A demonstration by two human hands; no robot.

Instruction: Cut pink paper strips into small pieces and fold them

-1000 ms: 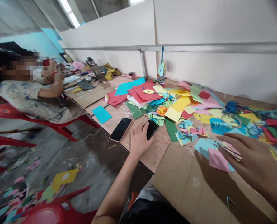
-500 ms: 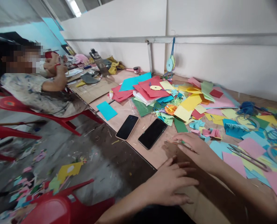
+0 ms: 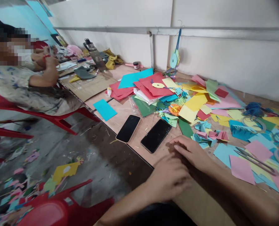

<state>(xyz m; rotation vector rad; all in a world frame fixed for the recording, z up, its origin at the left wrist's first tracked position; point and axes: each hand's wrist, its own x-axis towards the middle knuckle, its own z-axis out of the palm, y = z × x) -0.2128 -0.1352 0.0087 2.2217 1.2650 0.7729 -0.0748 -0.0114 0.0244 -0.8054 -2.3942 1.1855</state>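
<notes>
My left hand (image 3: 169,177) is over the near edge of the table, blurred, its fingers loosely bent and slightly apart with nothing visible in them. Just beyond it, my right hand (image 3: 191,152) is low over the tabletop, fingers bent and drawn together. Whatever lies between its fingertips is hidden. A black phone (image 3: 155,135) lies left of my right hand, and a second phone (image 3: 128,128) with a pale rim rests farther left. Folded pink paper pieces (image 3: 220,136) and a pair of metal scissors (image 3: 257,161) lie to the right.
Coloured paper sheets (image 3: 196,102) cover the far and right parts of the table. Blue yarn (image 3: 254,110) lies at right. A paper-disc ornament (image 3: 174,59) hangs on the wall. At left sits another person (image 3: 43,77). A red chair (image 3: 47,213) and paper scraps fill the floor.
My left hand has closed in toward my right hand, its spread fingers now bent and blurred. My right hand has shifted slightly; a small green bit seen at its fingers is out of sight. The view has turned slightly.
</notes>
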